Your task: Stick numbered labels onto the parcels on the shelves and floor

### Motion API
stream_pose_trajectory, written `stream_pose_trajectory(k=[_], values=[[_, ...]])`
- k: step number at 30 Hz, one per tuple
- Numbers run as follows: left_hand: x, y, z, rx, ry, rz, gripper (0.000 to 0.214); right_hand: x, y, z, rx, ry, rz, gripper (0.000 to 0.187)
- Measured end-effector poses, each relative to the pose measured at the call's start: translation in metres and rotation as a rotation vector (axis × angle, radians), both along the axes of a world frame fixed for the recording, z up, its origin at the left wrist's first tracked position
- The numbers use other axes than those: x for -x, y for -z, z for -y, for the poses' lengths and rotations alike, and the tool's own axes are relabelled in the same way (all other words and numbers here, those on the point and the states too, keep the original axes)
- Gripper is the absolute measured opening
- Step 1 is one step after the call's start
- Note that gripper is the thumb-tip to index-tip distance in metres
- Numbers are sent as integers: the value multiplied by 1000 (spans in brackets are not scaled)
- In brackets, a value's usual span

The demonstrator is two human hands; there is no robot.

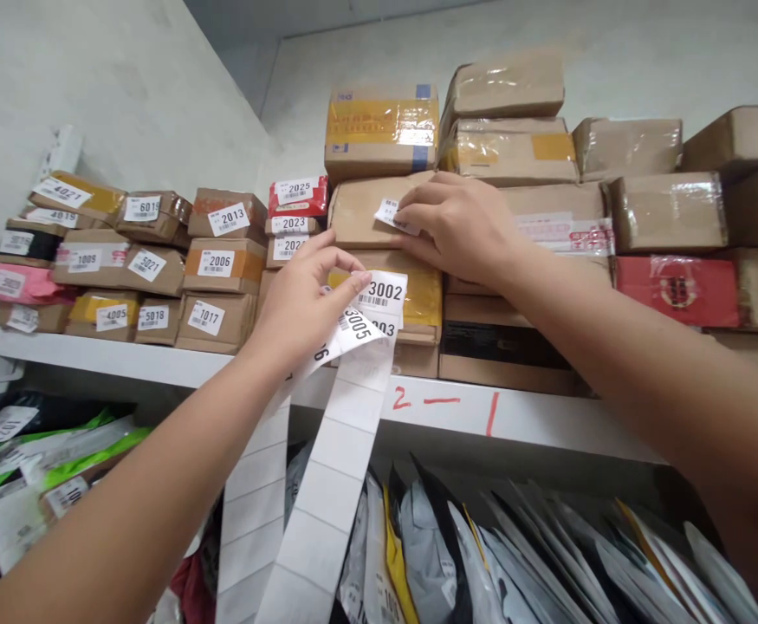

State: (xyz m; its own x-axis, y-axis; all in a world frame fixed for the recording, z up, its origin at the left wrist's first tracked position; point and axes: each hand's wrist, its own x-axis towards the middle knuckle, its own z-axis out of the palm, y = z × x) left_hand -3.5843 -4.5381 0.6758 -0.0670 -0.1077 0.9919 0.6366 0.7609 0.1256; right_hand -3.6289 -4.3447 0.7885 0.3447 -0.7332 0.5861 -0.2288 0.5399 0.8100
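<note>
My left hand (pixel 304 299) is pinched on a long white strip of numbered labels (pixel 336 459) that hangs down past the shelf edge; labels reading 3005 and 3002 show near my fingers. My right hand (pixel 460 225) presses a small white label (pixel 388 212) flat onto the front of a brown taped parcel (pixel 359 217), fingers stretched along it. Below that parcel lies another with yellow tape (pixel 425 299), partly covered by the strip.
A white shelf (pixel 534 416) marked "2—1" in red carries stacks of brown parcels; those on the left (pixel 216 264) bear number labels. A red parcel (pixel 677 290) sits right. Soft mail bags (pixel 495 555) stand on the shelf below. A grey wall (pixel 112 95) closes the left.
</note>
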Motion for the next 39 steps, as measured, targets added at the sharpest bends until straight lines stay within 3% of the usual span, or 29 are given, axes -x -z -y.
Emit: stream_pose_trajectory(k=[5,10,12,14,16,18,23,29,31,34,36,39], values=[[1,6,-2,-24,41,-5,17,8,-4,-1,-170,43,12,67],[-5,16,1,-44,68,-32,18,13,-2,-11,-234,112,99,86],[-10,23,2,-55,74,-48,17,1,7,-20,-216,61,148,75],[-13,30,0,-86,109,-33,18,-15,20,-26,-111,-83,199,56],[-15,37,-6,-120,173,3,20,-28,32,-22,-34,-256,260,49],[-15,42,-17,-133,231,26,20,-33,40,-10,-58,-334,288,45],[-15,53,-35,-122,284,24,13,-19,43,21,-95,-245,317,42],[-16,68,-29,-152,295,26,15,-39,61,6,-216,-480,797,30],[-15,71,-28,-179,319,16,16,-47,69,2,-286,-481,884,21],[-12,75,-29,-252,359,-1,16,-48,75,0,-267,-467,964,7],[-8,76,-30,-299,413,7,17,-44,74,1,-234,-467,1033,3],[-2,76,-31,-313,601,94,22,-34,72,0,-191,-512,1128,6]])
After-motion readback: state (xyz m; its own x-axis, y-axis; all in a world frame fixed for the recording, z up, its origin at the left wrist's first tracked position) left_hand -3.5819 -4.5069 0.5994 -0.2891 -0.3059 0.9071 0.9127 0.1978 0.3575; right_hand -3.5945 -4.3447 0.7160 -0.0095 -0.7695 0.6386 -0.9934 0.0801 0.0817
